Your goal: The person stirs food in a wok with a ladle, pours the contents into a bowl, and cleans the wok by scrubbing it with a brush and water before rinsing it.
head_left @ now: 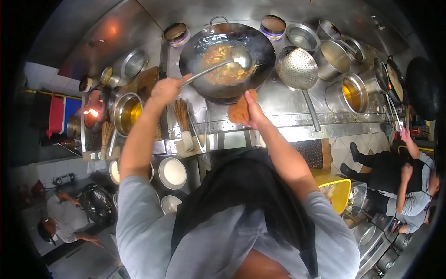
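Note:
My left hand [166, 90] is closed around the handle of a steel ladle [204, 73]. The ladle's bowl rests in a large black wok [262, 51], among steaming food [216, 58] in brownish liquid. At the wok's near rim, my right hand [254, 111] grips an orange-brown cloth [239, 110]; any handle under the cloth is hidden. A perforated skimmer [297, 69] lies on the steel counter to the right of the wok. Below my left hand are a bamboo wok brush [181, 111] and metal tongs [199, 132].
Pots of yellow oil stand on both sides, one at left [121, 114] and another at right [347, 95]. Flame [91, 112] shows at far left. Bowls of white contents [172, 173] sit below the counter. Co-workers are at left [65, 216] and right [409, 186]. A yellow bin [343, 190] stands nearby.

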{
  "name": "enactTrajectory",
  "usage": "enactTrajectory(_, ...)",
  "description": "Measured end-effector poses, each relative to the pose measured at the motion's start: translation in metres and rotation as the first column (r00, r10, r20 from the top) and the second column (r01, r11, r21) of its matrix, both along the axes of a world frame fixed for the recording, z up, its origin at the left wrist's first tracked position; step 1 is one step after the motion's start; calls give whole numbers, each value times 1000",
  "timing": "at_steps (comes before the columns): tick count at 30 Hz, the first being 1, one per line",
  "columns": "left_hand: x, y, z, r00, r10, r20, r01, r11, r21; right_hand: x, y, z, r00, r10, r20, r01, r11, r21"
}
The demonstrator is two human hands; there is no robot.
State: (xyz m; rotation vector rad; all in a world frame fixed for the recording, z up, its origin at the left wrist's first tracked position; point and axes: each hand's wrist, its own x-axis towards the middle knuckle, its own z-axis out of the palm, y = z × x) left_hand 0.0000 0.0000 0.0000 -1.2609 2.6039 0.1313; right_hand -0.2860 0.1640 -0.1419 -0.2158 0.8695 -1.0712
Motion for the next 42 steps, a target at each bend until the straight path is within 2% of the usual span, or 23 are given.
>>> enactTrajectory(2,10,-6,37,989,-141,40,145,978,-148,9,-20,16,998,-49,-43,55,987,154)
enactTrajectory(3,18,6,38,983,-170,73,180,970,-161,10,-8,2,997,-43,-57,54,979,197)
enactTrajectory(6,37,27,68,987,-123,102,145,959,-245,18,-33,-28,990,-139,40,133,983,128)
enactTrajectory(9,62,64,70,1000,-12,-3,10,961,-276,10,-44,-31,995,-80,60,65,974,218)
enactTrajectory(11,82,91,48,924,13,-381,-122,957,-262,9,-46,-42,986,-87,141,64,984,164)
enactTrajectory(12,75,114,48,859,242,-450,-294,955,-47,11,-43,-44,986,-81,143,57,985,163)
enactTrajectory(13,62,138,46,753,464,-467,-436,883,175,13,-39,-44,982,-173,73,159,973,167)
enactTrajectory(14,63,155,20,666,417,-618,-400,899,176,14,-37,-44,964,-265,3,261,952,159)
enactTrajectory(15,65,170,-12,558,361,-747,-365,915,170,13,-33,-40,966,-260,7,256,954,154)
enactTrajectory(17,56,199,-28,409,520,-750,-392,842,370,12,-14,-20,950,-312,9,310,945,109)
enactTrajectory(18,55,206,-14,361,666,-653,-354,746,564,12,-4,-3,954,-300,-16,300,948,107)
enactTrajectory(19,62,207,-8,356,669,-653,-355,743,568,12,8,1,955,-295,-21,296,949,109)
enactTrajectory(21,86,203,5,596,499,-628,-358,866,349,9,28,8,964,-248,-94,253,966,45)
enactTrajectory(23,85,209,64,760,512,-400,-398,854,336,8,43,13,966,-241,-94,245,969,41)
enactTrajectory(26,99,208,96,846,410,-340,-301,895,330,7,57,20,954,-279,-111,287,956,66)
enactTrajectory(28,92,208,113,953,249,-174,-209,953,219,11,63,34,961,-264,-84,270,960,68)
enactTrajectory(29,86,205,107,952,250,-175,-209,953,220,14,66,37,961,-263,-85,269,961,69)
enactTrajectory(31,72,190,77,963,267,-21,-265,962,71,18,68,40,954,-272,-127,279,959,42)
enactTrajectory(33,69,186,36,964,266,-25,-265,964,20,15,70,35,962,-255,-98,259,965,33)
enactTrajectory(35,66,186,-2,857,326,-398,-331,942,58,14,69,28,966,-250,-65,252,968,22)
enactTrajectory(36,59,187,-15,863,322,-390,-327,943,56,16,69,25,963,-260,-73,263,964,31)
enactTrajectory(38,35,192,-32,739,450,-501,-455,882,121,20,69,22,959,-275,-73,279,959,42)
enactTrajectory(42,-16,172,-39,699,569,-433,-561,812,161,20,70,21,962,-264,-61,266,964,23)
